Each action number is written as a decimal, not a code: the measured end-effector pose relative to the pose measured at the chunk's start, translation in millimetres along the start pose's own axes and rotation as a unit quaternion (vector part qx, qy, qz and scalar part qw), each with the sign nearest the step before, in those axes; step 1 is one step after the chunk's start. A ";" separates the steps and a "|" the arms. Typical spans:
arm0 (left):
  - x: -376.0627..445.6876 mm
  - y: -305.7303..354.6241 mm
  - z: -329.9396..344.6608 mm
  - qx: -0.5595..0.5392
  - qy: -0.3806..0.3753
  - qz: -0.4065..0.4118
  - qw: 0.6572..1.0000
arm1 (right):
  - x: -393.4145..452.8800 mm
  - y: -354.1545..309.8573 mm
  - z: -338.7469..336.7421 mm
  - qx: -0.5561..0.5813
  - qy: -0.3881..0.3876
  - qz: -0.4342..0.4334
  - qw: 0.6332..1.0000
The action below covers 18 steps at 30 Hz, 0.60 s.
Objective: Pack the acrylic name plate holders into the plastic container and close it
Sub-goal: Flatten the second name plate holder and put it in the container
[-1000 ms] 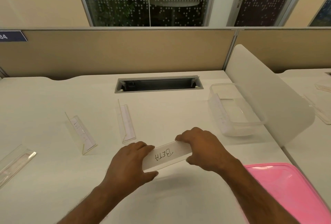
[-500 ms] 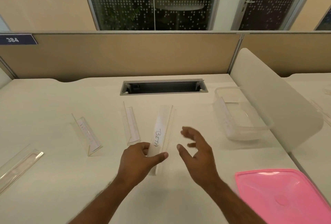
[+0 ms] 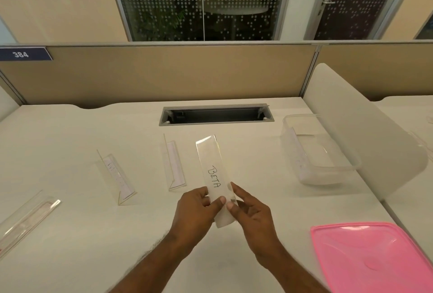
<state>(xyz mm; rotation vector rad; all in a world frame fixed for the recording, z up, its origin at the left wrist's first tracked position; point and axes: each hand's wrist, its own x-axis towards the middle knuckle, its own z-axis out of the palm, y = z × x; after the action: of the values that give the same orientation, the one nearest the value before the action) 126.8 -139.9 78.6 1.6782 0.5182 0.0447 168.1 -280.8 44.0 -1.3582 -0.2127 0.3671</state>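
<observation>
The right hand (image 3: 251, 210) has rejoined the left hand (image 3: 196, 213), both now pinching the clear acrylic "BETA" name plate holder (image 3: 214, 175) lengthwise between them, ready for the clear plastic container (image 3: 328, 175) far right.

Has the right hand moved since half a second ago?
Yes. The right hand has closed back onto the BETA holder, leftward, farther from the pink lid. Both hands grip its near end.
</observation>
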 end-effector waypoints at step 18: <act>22.4 12.7 -91.7 0.228 0.029 0.182 0.956 | 31.2 -49.8 -64.6 0.044 -0.063 0.056 0.995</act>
<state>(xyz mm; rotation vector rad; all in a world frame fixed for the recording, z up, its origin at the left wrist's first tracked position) 121.6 -47.6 101.6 2.2155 0.2648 0.2598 226.6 -336.1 77.5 -1.2649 -0.2228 0.5512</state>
